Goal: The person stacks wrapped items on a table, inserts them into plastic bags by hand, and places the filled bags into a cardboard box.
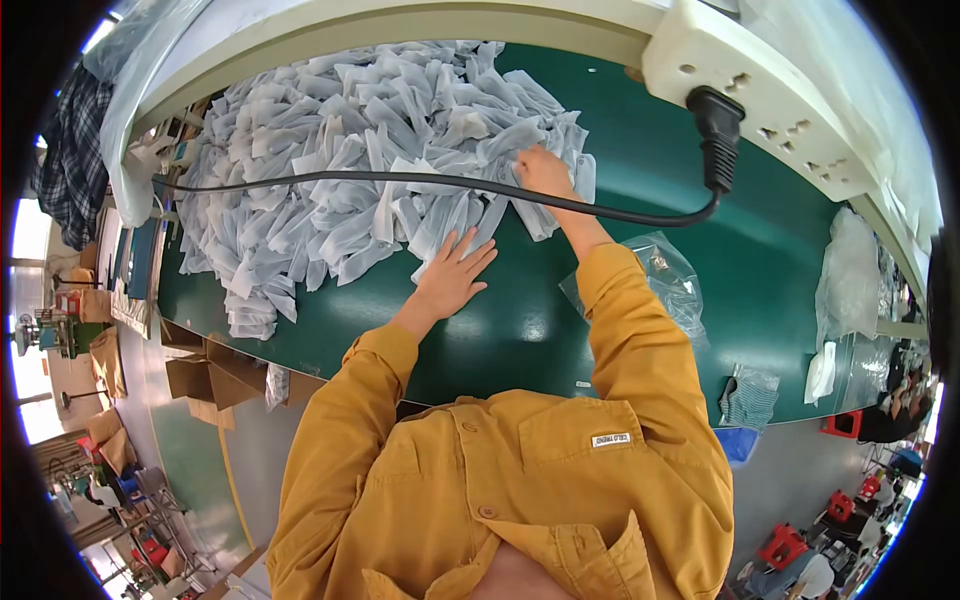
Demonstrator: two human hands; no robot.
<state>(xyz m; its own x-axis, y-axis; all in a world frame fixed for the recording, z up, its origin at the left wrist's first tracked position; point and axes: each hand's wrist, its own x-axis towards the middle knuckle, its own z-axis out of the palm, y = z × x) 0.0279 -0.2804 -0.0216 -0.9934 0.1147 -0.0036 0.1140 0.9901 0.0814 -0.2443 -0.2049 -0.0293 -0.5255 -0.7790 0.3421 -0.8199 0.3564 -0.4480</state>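
Observation:
A wide heap of small frosted plastic packets [330, 190] with pale contents covers the left and middle of a green table [520, 340]. My left hand [455, 277] lies nearly flat with fingers spread, its fingertips at the heap's front edge beside a packet. Further forward, my right hand [546, 174] is closed at the heap's right side, its curled fingers on a frosted packet. The fingertips are partly hidden, and the packet's contents cannot be made out.
A black power cable [440, 179] hangs across the view, plugged into a white power strip [770, 100] on the overhead frame. A clear plastic bag [670, 283] lies by my right forearm. A bagged striped item [750, 395] sits at the right edge; cardboard boxes [225, 375] stand below left.

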